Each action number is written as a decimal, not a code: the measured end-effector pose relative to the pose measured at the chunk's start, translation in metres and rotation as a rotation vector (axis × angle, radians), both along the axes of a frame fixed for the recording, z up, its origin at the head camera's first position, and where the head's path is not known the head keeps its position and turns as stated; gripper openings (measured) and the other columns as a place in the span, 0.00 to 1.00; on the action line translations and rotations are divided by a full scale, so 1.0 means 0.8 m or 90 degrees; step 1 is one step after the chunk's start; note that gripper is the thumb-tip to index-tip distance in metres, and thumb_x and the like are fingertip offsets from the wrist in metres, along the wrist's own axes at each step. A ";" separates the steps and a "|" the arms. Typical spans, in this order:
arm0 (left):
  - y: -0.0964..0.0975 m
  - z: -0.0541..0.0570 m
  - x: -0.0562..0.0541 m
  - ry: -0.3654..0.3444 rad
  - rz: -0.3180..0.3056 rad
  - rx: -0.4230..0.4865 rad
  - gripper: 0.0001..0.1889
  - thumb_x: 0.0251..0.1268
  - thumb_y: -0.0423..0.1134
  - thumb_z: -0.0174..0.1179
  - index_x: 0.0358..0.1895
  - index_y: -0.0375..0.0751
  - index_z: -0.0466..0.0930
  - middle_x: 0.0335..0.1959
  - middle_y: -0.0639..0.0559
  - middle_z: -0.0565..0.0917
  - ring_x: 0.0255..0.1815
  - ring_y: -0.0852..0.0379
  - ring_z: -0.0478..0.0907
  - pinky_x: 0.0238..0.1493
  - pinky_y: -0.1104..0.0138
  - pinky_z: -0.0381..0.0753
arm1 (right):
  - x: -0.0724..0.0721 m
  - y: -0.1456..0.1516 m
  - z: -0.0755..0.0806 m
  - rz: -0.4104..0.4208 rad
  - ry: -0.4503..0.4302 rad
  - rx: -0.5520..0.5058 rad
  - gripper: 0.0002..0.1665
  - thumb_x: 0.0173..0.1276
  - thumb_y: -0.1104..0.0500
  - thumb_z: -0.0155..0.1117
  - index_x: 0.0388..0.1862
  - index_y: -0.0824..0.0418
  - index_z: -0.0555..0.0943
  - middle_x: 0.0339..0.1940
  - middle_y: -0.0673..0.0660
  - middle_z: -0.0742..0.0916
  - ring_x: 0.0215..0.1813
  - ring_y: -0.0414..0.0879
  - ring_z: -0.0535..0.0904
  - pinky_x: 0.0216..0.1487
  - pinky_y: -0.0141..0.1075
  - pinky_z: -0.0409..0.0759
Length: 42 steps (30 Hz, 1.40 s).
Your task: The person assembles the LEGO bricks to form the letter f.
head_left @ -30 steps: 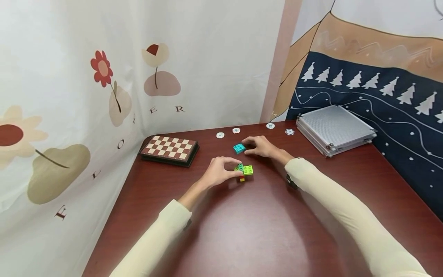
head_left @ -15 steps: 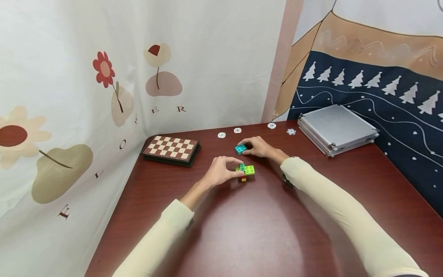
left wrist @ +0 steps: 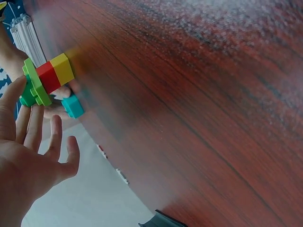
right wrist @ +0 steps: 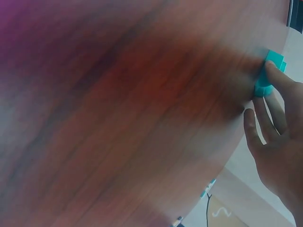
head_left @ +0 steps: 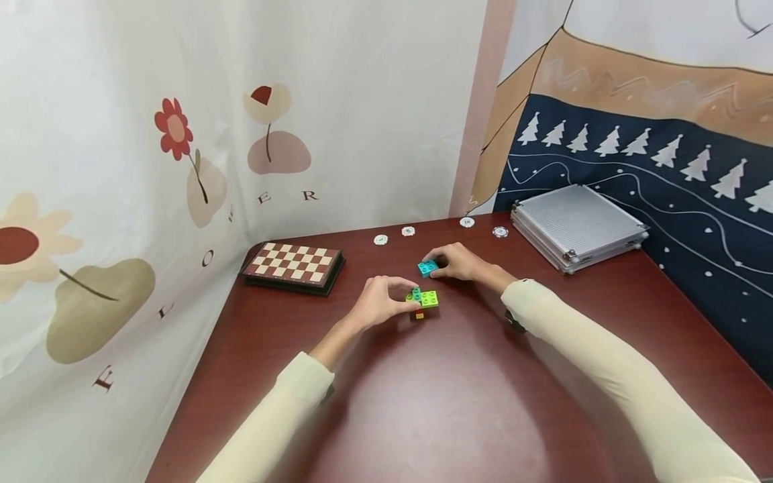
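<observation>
My left hand [head_left: 379,300] pinches a small stack of toy building bricks between thumb and fingers. On top of the stack is a green brick [left wrist: 27,92], set on a wider lime green brick [head_left: 429,298]. Below these come a red brick [left wrist: 48,77] and a yellow brick [left wrist: 63,69]. My right hand [head_left: 460,261], a little farther back and to the right, grips a turquoise brick [head_left: 427,268] with four-sided studded top. In the right wrist view the thumb lies across that turquoise brick [right wrist: 261,84]. The two hands' bricks are apart.
A checkered board box [head_left: 294,263] lies at the back left of the brown table [head_left: 447,402]. Several round chips [head_left: 408,231] lie along the far edge. At the back right is a stack of ribbed clear panels [head_left: 580,218]. Printed curtains hang behind.
My right hand has closed its fingers on the turquoise brick and moved it slightly right and nearer to me. The left hand keeps its hold on the stack, almost in place.
</observation>
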<state>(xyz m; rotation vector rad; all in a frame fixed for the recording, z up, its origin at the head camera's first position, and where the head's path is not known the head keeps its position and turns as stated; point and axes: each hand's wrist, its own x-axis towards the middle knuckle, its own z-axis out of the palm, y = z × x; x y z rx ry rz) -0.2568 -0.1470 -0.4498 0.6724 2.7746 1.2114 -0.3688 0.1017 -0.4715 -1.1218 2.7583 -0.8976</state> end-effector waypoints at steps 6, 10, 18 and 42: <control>-0.001 -0.003 0.002 0.000 0.009 0.001 0.18 0.58 0.48 0.79 0.52 0.54 0.90 0.45 0.60 0.91 0.52 0.60 0.85 0.55 0.58 0.83 | 0.009 0.014 -0.001 -0.010 -0.006 0.015 0.20 0.67 0.58 0.77 0.56 0.60 0.87 0.51 0.56 0.90 0.50 0.49 0.83 0.57 0.47 0.82; -0.001 -0.003 0.002 -0.001 0.013 0.000 0.18 0.58 0.48 0.79 0.51 0.54 0.90 0.44 0.61 0.91 0.52 0.62 0.85 0.55 0.60 0.83 | 0.017 0.023 -0.001 -0.010 0.007 0.028 0.19 0.66 0.58 0.78 0.55 0.60 0.87 0.49 0.55 0.90 0.48 0.48 0.83 0.56 0.47 0.82; 0.000 -0.004 0.003 -0.005 0.015 0.001 0.19 0.57 0.47 0.80 0.52 0.54 0.90 0.44 0.61 0.91 0.51 0.62 0.85 0.55 0.60 0.83 | 0.037 0.041 0.001 -0.007 0.010 0.036 0.19 0.65 0.58 0.78 0.55 0.60 0.87 0.48 0.55 0.90 0.47 0.47 0.84 0.55 0.47 0.84; 0.001 -0.009 0.000 0.001 0.021 0.008 0.18 0.56 0.47 0.80 0.50 0.53 0.91 0.44 0.60 0.91 0.50 0.62 0.86 0.55 0.59 0.83 | 0.078 0.042 0.057 0.034 0.041 -0.032 0.22 0.64 0.56 0.80 0.57 0.54 0.87 0.50 0.48 0.89 0.47 0.46 0.84 0.53 0.42 0.83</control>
